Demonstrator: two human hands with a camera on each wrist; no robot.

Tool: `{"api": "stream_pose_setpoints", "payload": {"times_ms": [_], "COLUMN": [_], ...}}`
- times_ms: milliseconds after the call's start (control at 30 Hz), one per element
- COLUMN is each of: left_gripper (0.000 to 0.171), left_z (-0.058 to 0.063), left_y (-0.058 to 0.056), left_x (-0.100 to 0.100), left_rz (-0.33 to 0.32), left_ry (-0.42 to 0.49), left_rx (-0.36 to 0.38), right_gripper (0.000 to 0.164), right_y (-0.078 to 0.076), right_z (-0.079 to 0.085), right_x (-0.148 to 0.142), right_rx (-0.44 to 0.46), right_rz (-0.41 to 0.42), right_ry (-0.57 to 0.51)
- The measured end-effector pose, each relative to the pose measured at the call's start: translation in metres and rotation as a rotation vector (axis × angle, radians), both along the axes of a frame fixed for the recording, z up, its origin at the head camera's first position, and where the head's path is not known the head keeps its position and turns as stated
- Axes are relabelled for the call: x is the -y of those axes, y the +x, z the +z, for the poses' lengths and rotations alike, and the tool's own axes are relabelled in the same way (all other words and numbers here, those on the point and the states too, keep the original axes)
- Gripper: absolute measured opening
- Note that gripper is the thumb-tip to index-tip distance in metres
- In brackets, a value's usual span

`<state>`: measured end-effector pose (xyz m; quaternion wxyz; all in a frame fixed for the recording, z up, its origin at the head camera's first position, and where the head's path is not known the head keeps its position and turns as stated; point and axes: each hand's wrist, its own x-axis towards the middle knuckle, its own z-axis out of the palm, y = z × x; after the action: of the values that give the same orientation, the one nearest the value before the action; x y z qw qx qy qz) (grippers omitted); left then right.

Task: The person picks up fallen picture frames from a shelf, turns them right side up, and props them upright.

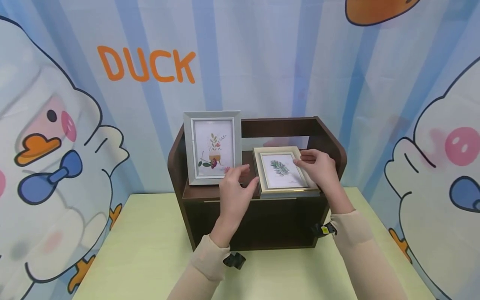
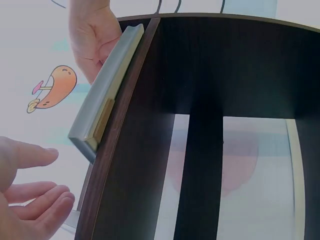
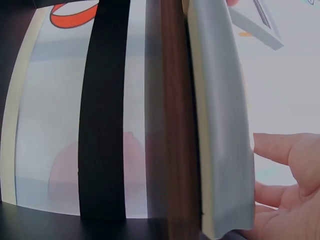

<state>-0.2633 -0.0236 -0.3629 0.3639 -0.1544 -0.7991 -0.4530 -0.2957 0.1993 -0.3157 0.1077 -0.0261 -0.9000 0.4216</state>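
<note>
A gold-silver picture frame (image 1: 258, 170) with a green leaf print lies face up on the upper shelf of a dark brown wooden rack (image 1: 176, 166). At its right side is my right hand (image 1: 318, 168), its thumb over the frame's right part; the right wrist view shows that hand (image 3: 292, 185) beside the frame's edge (image 3: 222, 125), thumb and fingers apart. My left hand (image 1: 236, 193) hovers between this frame and a grey-white frame (image 1: 189, 154) with a potted-plant print, which stands upright on the left. The left wrist view shows nothing between its fingers (image 2: 42, 205).
The rack stands on a pale yellow-green table (image 1: 142, 241), with a dark lower compartment (image 1: 277, 225) below the shelf. A striped blue curtain (image 1: 262, 62) with duck pictures hangs behind. The rack's right side panel (image 1: 333, 146) rises close to my right hand.
</note>
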Motion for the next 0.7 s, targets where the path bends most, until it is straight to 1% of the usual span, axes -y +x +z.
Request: {"api": "stream_pose_setpoints", "payload": {"times_ms": [133, 300, 400, 500, 600, 700], "left_gripper": [0.033, 0.033, 0.033, 0.034, 0.037, 0.038], "left_z": [-0.002, -0.003, -0.002, 0.002, 0.005, 0.008], "left_y": [0.001, 0.000, -0.001, -0.002, -0.003, -0.003], "left_x": [-0.003, -0.009, -0.011, -0.011, -0.010, -0.011], "left_rz": [-0.019, -0.065, -0.092, -0.117, -0.135, -0.140], "left_ry": [0.003, -0.038, -0.056, -0.069, -0.084, -0.091], "left_rx": [0.054, 0.157, 0.224, 0.283, 0.326, 0.354], "right_gripper": [0.057, 0.062, 0.063, 0.062, 0.060, 0.058], "right_y": [0.003, 0.005, 0.004, 0.003, 0.003, 0.003], "right_z": [-0.004, -0.006, -0.007, -0.008, -0.007, -0.006], "right_x": [-0.001, 0.000, 0.000, 0.000, 0.000, 0.001], "right_rx": [0.018, 0.081, 0.116, 0.125, 0.124, 0.131], "right_rz": [-0.019, -0.045, -0.042, -0.031, -0.026, -0.026], "right_ry": [0.017, 0.077, 0.112, 0.138, 0.153, 0.151]}}
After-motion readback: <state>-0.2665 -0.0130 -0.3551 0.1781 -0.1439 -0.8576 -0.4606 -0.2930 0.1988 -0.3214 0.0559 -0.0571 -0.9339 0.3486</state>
